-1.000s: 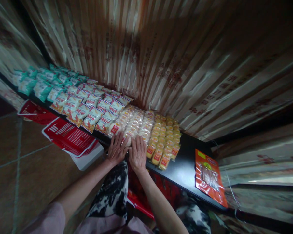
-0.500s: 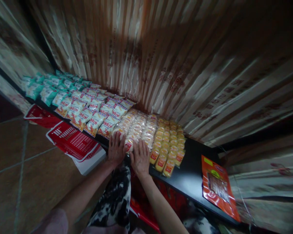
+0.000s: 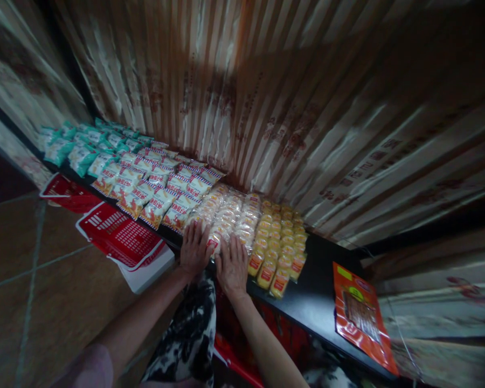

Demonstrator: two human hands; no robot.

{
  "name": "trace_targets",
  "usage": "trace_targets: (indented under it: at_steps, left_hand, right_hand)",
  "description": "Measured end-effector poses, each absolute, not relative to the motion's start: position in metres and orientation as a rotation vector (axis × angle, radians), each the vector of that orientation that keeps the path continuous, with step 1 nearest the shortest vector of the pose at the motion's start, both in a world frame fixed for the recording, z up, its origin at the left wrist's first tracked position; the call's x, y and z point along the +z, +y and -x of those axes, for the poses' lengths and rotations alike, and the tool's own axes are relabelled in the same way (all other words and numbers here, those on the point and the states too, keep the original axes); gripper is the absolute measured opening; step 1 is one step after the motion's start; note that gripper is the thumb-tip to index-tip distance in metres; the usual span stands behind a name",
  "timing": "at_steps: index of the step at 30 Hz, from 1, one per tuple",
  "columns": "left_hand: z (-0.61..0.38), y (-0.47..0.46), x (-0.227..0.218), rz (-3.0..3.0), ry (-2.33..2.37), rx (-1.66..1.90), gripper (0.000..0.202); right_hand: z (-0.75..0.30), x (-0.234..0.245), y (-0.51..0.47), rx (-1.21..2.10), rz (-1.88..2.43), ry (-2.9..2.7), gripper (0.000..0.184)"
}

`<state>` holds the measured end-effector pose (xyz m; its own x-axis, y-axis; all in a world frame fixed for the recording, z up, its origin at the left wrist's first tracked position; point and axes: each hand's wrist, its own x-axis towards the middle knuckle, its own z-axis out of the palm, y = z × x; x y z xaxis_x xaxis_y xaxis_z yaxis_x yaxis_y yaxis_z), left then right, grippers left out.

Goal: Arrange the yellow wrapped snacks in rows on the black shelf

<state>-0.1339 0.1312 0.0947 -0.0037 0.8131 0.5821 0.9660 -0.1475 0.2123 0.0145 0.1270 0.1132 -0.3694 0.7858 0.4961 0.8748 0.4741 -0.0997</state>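
Note:
My left hand (image 3: 194, 249) and my right hand (image 3: 231, 265) lie flat, fingers spread, on the front ends of rows of pale clear snack packets (image 3: 226, 215) on a black shelf (image 3: 307, 291). Neither hand holds anything. Rows of yellow packets (image 3: 278, 242) lie just right of my right hand. Red-white-and-orange bags (image 3: 153, 188) lie left of my left hand, and teal bags (image 3: 81, 143) farther left.
A single orange flat packet (image 3: 359, 310) lies alone at the shelf's right end. Red plastic baskets (image 3: 117, 231) sit on a white box on the tiled floor (image 3: 32, 291) below left. A striped wall (image 3: 267, 108) rises behind the shelf. Another red basket (image 3: 234, 355) sits by my knees.
The view has shifted slightly; my hands stay pressed flat on the front of the pale packet rows, with only small shifts of the fingers.

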Motion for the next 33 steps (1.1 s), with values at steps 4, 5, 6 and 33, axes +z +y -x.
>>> trace_targets:
  at_steps: [4, 5, 6, 33]
  left_hand:
    - [0.135, 0.132, 0.097, 2.019, -1.857, -0.887, 0.061]
    - [0.136, 0.132, 0.098, 2.021, -1.855, -0.888, 0.062]
    - [0.136, 0.133, 0.099, 2.023, -1.856, -0.888, 0.062]
    - [0.134, 0.141, 0.1, 2.033, -1.766, -0.931, 0.054]
  right_hand:
    - [-0.015, 0.114, 0.13, -0.234, 1.381, -2.241, 0.047]
    - [-0.015, 0.113, 0.131, -0.234, 1.384, -2.242, 0.047]
    - [-0.016, 0.113, 0.132, -0.236, 1.387, -2.244, 0.048]
    - [-0.012, 0.13, 0.161, -0.188, 1.493, -2.107, 0.044]
